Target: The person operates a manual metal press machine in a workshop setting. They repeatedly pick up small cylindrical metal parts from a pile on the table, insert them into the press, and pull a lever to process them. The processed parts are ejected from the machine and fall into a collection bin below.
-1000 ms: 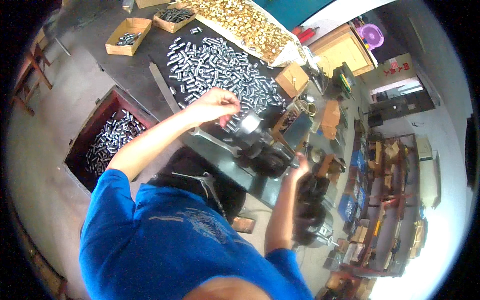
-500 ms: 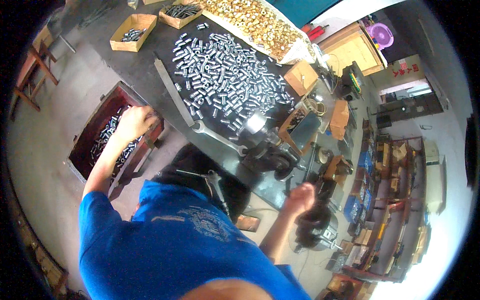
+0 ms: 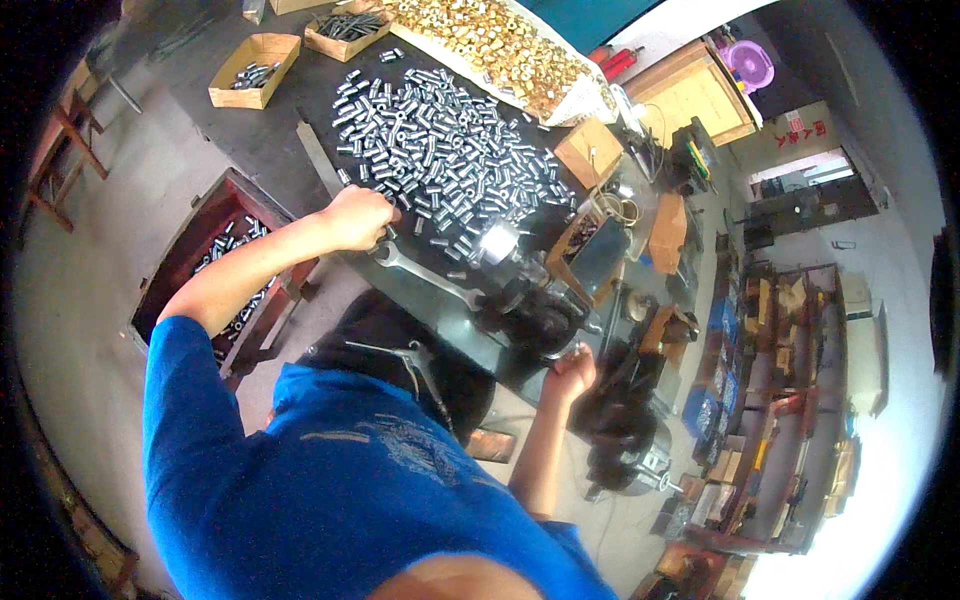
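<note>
My left hand (image 3: 360,217) is over the bench edge, fingers curled down, beside the near side of a wide pile of short shiny metal sleeves (image 3: 450,150). Whatever it holds is hidden under the fingers. A long flat metal bar (image 3: 318,158) lies just behind it, and an open-end wrench (image 3: 425,270) starts right by its fingers. Lower right, my right hand (image 3: 572,374) is closed at the front of a dark bench machine with a bright round head (image 3: 497,242). A small shiny bit shows at its fingertips; I cannot make out what it grips.
A reddish bin (image 3: 165,290) holding metal sleeves stands left of the bench. Small cardboard boxes (image 3: 226,97) and a sheet heaped with brass-coloured pieces (image 3: 490,50) lie at the back. A T-shaped tool (image 3: 415,358) rests on my lap. Shelves (image 3: 790,400) line the right.
My left hand has moved from over the reddish bin rightward to the bench edge by the pile and wrench. My right hand has shifted slightly left and up, toward the machine.
</note>
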The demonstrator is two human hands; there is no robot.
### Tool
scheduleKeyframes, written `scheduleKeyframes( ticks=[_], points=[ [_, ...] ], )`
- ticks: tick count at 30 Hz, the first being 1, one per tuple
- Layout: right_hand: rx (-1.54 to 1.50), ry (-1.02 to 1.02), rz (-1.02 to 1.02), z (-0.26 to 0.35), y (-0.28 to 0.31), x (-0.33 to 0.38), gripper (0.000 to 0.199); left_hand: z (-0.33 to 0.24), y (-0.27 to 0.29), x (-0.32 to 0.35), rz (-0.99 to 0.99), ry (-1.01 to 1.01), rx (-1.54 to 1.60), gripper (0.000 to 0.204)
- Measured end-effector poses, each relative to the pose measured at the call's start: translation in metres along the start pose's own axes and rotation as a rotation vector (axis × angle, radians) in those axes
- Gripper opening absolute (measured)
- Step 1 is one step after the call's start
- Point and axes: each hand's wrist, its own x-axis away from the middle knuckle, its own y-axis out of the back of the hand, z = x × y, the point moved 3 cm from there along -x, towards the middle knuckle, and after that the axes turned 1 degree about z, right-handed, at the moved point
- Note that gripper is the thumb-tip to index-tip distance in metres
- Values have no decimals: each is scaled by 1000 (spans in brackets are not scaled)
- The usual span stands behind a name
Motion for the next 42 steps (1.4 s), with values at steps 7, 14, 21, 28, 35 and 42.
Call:
scheduleKeyframes(
  ticks=[7,14,21,28,35,42],
  points=[
    [-24,-21,43,-1,5,-1,14,-3,-8,6,-40,62,-1,16],
    [1,6,-22,5,-7,9,12,-29,24,-11,-212,-53,1105,10],
    [-16,-25,-17,3,0,6,12,-52,41,-28,-175,-140,1476,13],
    [-41,-7,-29,6,-5,13,12,-53,47,-27,-146,-137,1381,14],
    [-15,48,114,32,-5,33,14,-51,46,-34,-70,-151,1477,15],
    [19,163,228,91,-46,12,19,-48,50,-34,-64,-188,1545,12]
  ],
)
